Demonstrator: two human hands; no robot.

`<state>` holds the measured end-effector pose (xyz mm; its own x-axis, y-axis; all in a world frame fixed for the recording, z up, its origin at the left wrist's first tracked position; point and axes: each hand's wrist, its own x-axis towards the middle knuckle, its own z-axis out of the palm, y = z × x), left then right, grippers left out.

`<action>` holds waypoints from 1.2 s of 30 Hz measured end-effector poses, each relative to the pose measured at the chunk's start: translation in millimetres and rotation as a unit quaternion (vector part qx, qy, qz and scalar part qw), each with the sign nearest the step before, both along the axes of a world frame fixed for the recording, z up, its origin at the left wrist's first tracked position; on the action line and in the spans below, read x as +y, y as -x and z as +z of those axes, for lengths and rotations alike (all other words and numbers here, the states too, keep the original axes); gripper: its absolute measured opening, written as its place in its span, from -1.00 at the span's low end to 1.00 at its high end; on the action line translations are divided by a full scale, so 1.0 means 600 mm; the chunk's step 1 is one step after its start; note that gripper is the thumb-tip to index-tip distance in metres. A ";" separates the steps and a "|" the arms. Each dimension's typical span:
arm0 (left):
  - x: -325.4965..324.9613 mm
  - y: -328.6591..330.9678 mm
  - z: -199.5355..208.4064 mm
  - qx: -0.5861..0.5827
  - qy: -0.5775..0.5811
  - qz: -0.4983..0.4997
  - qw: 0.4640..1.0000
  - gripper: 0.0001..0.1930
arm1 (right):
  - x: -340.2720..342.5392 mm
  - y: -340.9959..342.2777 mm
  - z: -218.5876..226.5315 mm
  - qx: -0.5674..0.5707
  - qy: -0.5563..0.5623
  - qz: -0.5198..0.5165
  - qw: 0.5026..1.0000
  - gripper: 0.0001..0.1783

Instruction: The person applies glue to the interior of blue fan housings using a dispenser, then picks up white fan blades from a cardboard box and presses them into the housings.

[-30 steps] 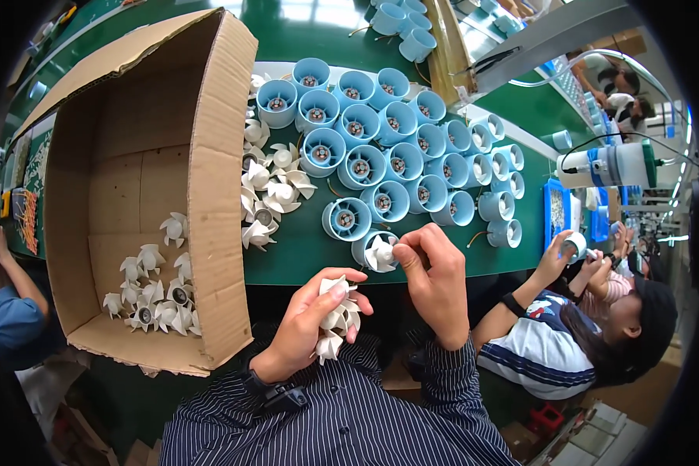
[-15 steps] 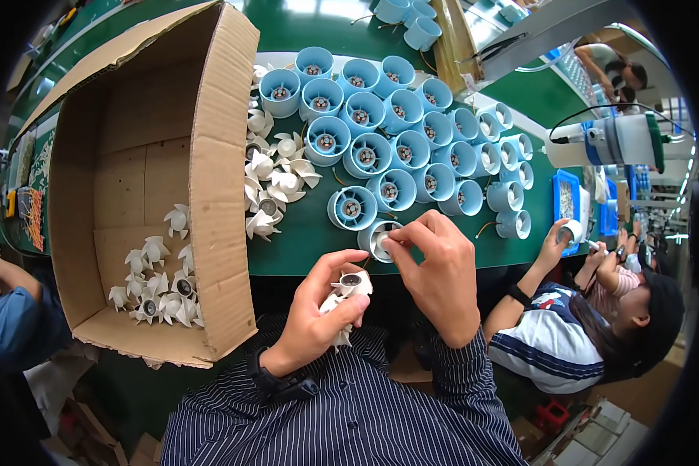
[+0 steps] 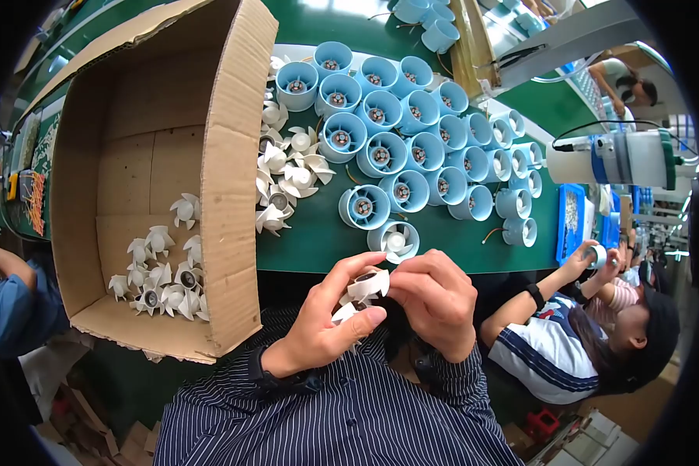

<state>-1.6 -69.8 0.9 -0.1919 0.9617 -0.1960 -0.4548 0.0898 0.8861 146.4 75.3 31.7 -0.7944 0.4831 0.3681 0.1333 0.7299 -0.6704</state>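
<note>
My left hand (image 3: 326, 318) is closed around a small stack of white fan impellers (image 3: 365, 287), in front of the bench's near edge. My right hand (image 3: 435, 299) is beside it, thumb and fingers pinched at the blade of the uppermost impeller. Just beyond my fingers stands a light-blue round housing (image 3: 412, 247) with a white impeller (image 3: 397, 241) inside. Behind it are rows of similar blue housings (image 3: 380, 155); many show a motor core with copper windings in the middle. Loose white impellers (image 3: 295, 175) lie in a heap left of the housings.
A large open cardboard box (image 3: 237, 179) on its side holds more impellers (image 3: 163, 291) at left. A green bench (image 3: 311, 252) carries the housings. At right are a white cylindrical device (image 3: 625, 161), blue trays (image 3: 571, 225) and a seated co-worker (image 3: 551, 342) handling a round white part.
My right hand has drawn back from the nearest housing to the impellers in my left hand. The impeller in that housing now shows uncovered. The whole view has shifted slightly.
</note>
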 end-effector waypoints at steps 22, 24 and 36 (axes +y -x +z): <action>-0.005 0.012 -0.027 -0.300 0.035 0.044 0.952 -0.53 | 0.065 0.103 0.004 -0.146 -0.084 -0.063 0.984 -0.91; -0.005 0.015 -0.026 -0.270 0.026 0.019 0.962 -0.48 | 0.068 0.107 0.013 -0.161 -0.113 -0.066 0.978 -0.92; -0.015 0.007 -0.023 -0.131 0.027 -0.011 0.991 -0.33 | 0.037 0.076 0.031 -0.100 0.045 -0.022 0.994 -0.87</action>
<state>-6.1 -78.8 -13.1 -0.1057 0.9518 -0.2879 -0.6659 0.1473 0.7314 100.7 97.8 50.6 -0.8242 0.5438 0.1581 0.3017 0.6578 -0.6901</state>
